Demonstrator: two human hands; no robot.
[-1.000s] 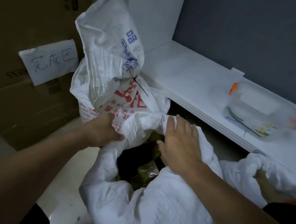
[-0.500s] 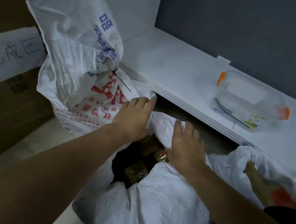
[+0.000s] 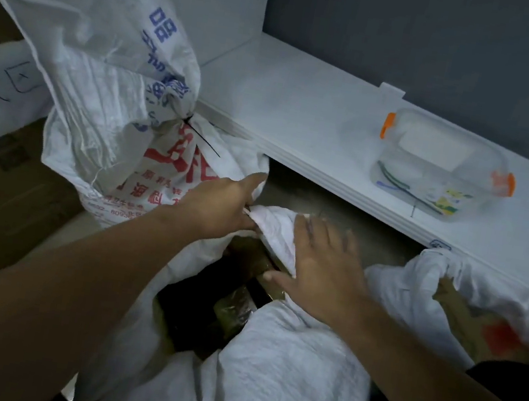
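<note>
At lower centre of the frame, open white sack [image 3: 280, 376] holds brownish packets [image 3: 231, 313] | left hand [image 3: 220, 205] pinches its rim, right hand [image 3: 324, 272] flat on it, fingers spread | three sacks: tied sack [image 3: 100, 87] upper left, third sack [image 3: 414, 293] right | one clear box [image 3: 441, 166] on counter [image 3: 305, 109]

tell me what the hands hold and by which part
The left hand grips the open white woven sack by its rim; the right hand lies flat on it.
</note>
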